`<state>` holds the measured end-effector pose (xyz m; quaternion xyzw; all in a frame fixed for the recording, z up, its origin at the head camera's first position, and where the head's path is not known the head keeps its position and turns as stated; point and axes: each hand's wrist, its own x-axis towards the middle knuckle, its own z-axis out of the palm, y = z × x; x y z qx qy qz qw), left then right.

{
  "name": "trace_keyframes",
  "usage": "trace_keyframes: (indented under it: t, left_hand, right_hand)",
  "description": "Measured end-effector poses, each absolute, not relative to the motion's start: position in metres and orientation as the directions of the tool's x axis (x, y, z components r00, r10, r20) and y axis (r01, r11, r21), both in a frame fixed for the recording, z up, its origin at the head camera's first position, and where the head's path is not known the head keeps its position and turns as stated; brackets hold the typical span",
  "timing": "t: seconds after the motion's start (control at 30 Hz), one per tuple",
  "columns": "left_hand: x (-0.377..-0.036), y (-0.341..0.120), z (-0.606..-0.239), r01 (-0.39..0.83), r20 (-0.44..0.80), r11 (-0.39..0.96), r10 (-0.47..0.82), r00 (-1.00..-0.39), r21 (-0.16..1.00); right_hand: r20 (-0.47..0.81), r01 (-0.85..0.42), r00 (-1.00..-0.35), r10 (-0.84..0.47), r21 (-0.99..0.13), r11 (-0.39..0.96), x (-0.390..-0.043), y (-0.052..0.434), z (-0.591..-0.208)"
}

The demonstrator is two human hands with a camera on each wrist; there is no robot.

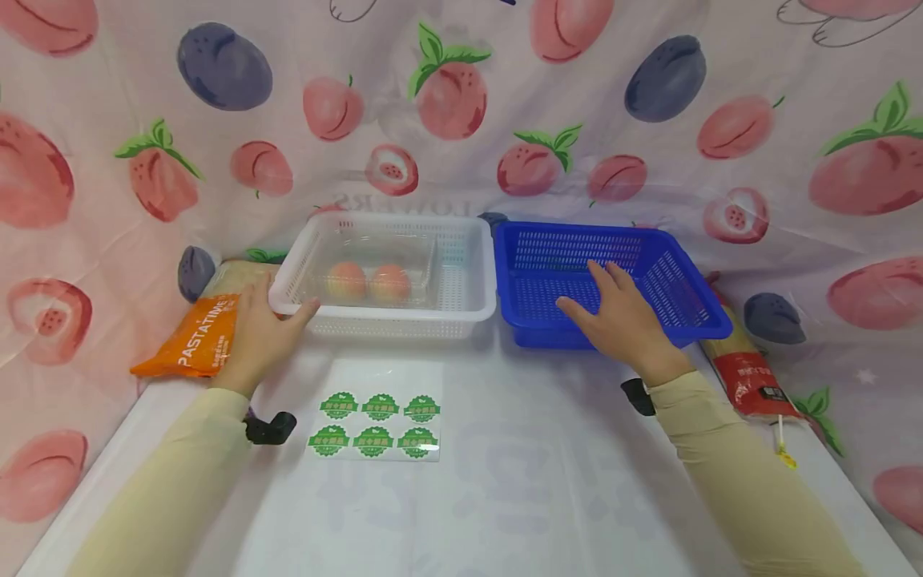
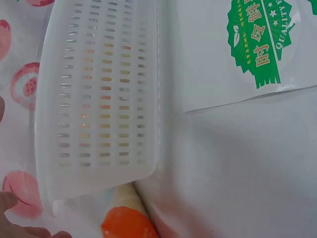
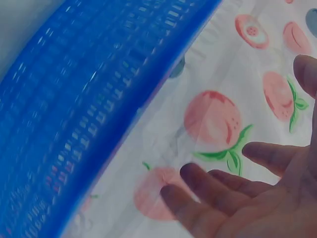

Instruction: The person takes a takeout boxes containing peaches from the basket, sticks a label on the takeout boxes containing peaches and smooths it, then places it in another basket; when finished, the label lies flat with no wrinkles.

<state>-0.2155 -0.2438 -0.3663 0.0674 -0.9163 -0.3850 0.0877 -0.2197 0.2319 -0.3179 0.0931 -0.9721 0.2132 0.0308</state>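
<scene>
My left hand grips the front left corner of a white slotted basket, thumb lying along its rim. Inside the basket stands a clear plastic box with two peach-coloured fruits. The left wrist view shows the basket's wall close up, with my fingertips at the frame's lower left. My right hand is spread flat over the front rim of a blue slotted basket and holds nothing. In the right wrist view its fingers are relaxed and apart beside the blurred blue basket.
A sheet of several green round stickers lies on the white table in front of the baskets. An orange pasta pack lies left of the white basket, a red-ended pack right of the blue one. Fruit-print cloth walls the space in.
</scene>
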Motion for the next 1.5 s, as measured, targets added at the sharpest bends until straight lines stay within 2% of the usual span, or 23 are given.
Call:
trace_keyframes:
  t: [0.3,0.63,0.97,1.37,1.5]
  left_hand:
    - [-0.227,-0.244,-0.377,-0.064,0.077,0.556,-0.226,-0.971,0.829]
    - [-0.238,-0.243,-0.388,-0.198,-0.088,0.496,-0.236,-0.968,0.845]
    - [-0.243,-0.241,-0.398,-0.165,-0.045,0.455,-0.262,-0.964,0.875]
    - [-0.244,-0.241,-0.399,-0.16,-0.052,0.425,-0.254,-0.966,0.891]
    - [-0.244,-0.243,-0.399,-0.153,-0.041,0.429,-0.258,-0.965,0.89]
  right_hand:
    - [0.136,-0.247,-0.969,-0.207,-0.536,0.807,-0.243,0.197,-0.328]
    - [0.137,-0.278,-0.959,-0.247,-0.618,0.736,-0.261,0.15,-0.336]
    - [0.089,-0.279,-0.944,-0.316,-0.724,0.631,-0.281,0.1,-0.342]
    - [0.053,-0.285,-0.929,-0.366,-0.734,0.616,-0.31,0.054,-0.356]
    - [0.001,-0.241,-0.936,-0.352,-0.73,0.64,-0.318,0.045,-0.354]
